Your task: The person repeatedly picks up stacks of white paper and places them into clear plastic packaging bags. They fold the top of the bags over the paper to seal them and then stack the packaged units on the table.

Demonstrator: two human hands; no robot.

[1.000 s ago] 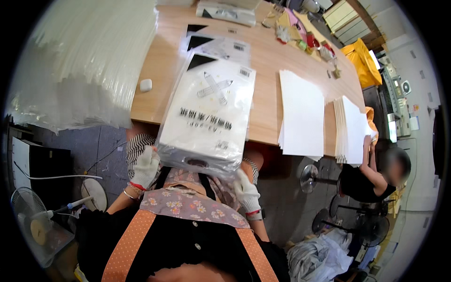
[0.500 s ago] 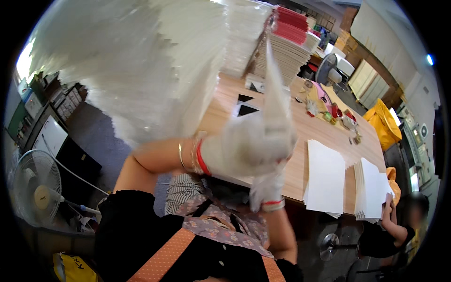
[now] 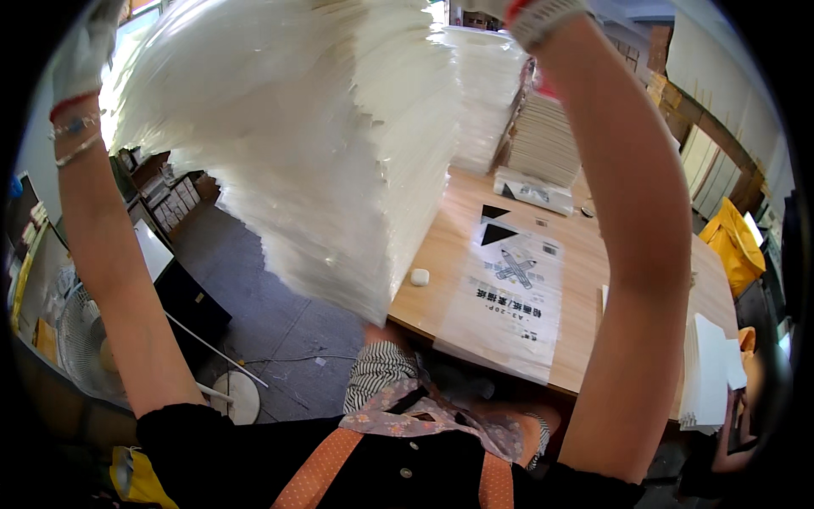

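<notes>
Left hand [image 3: 83, 59] and right hand [image 3: 489, 6], both gloved, flank the tall translucent stack [image 3: 288, 144] — cannot tell whether either grip is clamped

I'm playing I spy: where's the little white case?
In the head view, the little white case is near the middle, on the table, with the big plastic pile on its left and the pencil-picture bag on its right.

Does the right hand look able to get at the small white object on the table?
Probably yes: the right hand is up at the picture's top edge, but nothing covers the small white object; the plastic sleeves stop left of it.
</notes>
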